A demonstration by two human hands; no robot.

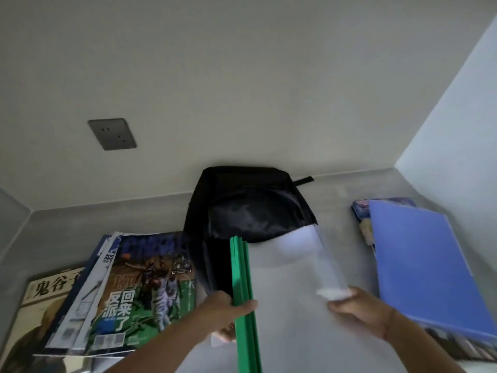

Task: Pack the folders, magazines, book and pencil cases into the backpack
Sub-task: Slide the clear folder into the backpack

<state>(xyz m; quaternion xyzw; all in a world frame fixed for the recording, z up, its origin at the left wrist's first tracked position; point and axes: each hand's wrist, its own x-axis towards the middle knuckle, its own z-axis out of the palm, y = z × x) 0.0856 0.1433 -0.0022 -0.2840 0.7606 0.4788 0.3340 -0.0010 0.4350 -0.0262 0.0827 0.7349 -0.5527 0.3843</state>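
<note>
The grey desk (336, 200) bears a backpack (242, 208), magazines (139, 289) and a blue folder (422, 265).

Dim overall, with a grey-green cast across the wall (242, 76) and desk (80, 227). Brightest at far right, where a pale bluish panel (462, 109) caught light from that side. Fell off toward the left and near corners into murk. Lost nearly all detail inside the open black backpack (250, 211). Smeared by motion at the right hand (357, 310) and over the clear folder (295, 265) with the green spine. Bent by wide-angle distortion along the wall edges. Soft and grainy on the magazine (145, 286) print at near left.
</note>
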